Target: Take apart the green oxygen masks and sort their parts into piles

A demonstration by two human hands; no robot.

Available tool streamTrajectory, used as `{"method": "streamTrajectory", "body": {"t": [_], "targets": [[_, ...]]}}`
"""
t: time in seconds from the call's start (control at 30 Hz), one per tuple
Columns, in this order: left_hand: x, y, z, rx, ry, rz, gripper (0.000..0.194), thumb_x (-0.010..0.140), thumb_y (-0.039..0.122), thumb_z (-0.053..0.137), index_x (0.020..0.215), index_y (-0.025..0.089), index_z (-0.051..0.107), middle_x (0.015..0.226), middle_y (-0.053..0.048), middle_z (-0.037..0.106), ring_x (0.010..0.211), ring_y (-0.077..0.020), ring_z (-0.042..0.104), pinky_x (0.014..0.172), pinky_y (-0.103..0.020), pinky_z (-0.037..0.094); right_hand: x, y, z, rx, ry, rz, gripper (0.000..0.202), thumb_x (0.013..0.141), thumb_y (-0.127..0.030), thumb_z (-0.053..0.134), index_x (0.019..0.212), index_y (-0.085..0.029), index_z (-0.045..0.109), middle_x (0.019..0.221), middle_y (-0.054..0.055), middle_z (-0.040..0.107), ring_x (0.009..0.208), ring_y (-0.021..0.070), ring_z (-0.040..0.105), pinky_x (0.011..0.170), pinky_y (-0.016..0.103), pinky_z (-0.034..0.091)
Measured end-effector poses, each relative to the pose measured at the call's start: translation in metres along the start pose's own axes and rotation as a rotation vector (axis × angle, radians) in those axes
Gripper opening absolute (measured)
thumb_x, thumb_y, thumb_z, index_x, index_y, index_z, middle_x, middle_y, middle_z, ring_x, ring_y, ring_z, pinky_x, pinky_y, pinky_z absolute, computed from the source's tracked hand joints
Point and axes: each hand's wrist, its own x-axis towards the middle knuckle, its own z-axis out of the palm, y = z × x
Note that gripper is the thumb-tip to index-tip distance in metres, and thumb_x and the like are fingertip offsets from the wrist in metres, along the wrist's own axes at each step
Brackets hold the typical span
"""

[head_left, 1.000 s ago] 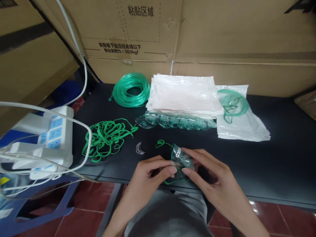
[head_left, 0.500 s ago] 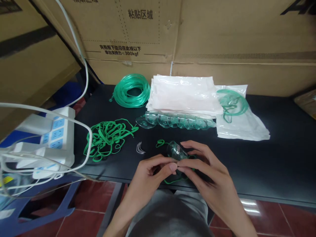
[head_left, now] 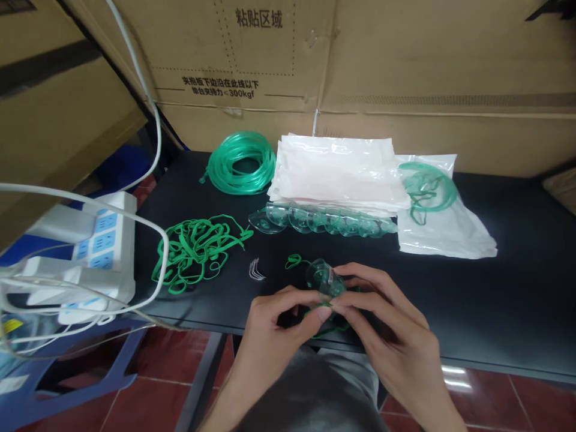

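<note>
A clear green oxygen mask (head_left: 320, 276) is held near the front edge of the table, partly hidden by my fingers. My left hand (head_left: 288, 321) pinches at the mask's near edge, thumb and index finger pressed together. From the other side my right hand (head_left: 391, 321) grips the mask, its fingertips meeting the left ones. A green elastic strap (head_left: 294, 260) runs out beyond the mask, and a bit of it shows at my fingertips. Left of the mask lie several thin bent metal strips (head_left: 256, 270). A tangled pile of green straps (head_left: 198, 249) is farther left.
Behind are a row of nested clear masks (head_left: 324, 219), a stack of white bags (head_left: 335, 171), a coil of green tubing (head_left: 240, 163) and a bag with tubing (head_left: 445, 234). A white power strip (head_left: 123, 240) with cables stands left. Cardboard boxes (head_left: 405, 54) rise behind the table.
Both hands have shifted slightly right with the mask, which has turned a little. Green strap now shows between the fingertips. The camera view has moved slightly.
</note>
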Motion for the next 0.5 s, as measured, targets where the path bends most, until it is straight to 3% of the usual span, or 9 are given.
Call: {"method": "streamTrajectory", "body": {"t": [0.17, 0.5], "targets": [[-0.002, 0.001, 0.003, 0.015, 0.025, 0.085, 0.016, 0.092, 0.017, 0.078, 0.101, 0.028, 0.085, 0.085, 0.002, 0.080, 0.070, -0.0138, 0.066, 0.066, -0.025, 0.048, -0.001, -0.002, -0.004, -0.046, 0.054, 0.010, 0.025, 0.099, -0.003, 0.066, 0.103, -0.027, 0.076, 0.131, 0.005, 0.066, 0.113, 0.0205, 0.069, 0.090, 0.033, 0.056], [-0.004, 0.003, 0.002, 0.028, 0.058, 0.085, 0.016, 0.090, 0.017, 0.079, 0.098, 0.029, 0.085, 0.078, 0.003, 0.077, 0.065, -0.0126, 0.060, 0.063, -0.024, 0.044, -0.004, -0.002, -0.019, -0.077, 0.147, 0.074, 0.019, 0.099, -0.010, 0.068, 0.099, -0.027, 0.076, 0.131, 0.006, 0.067, 0.111, 0.0237, 0.068, 0.092, 0.040, 0.053]]}}
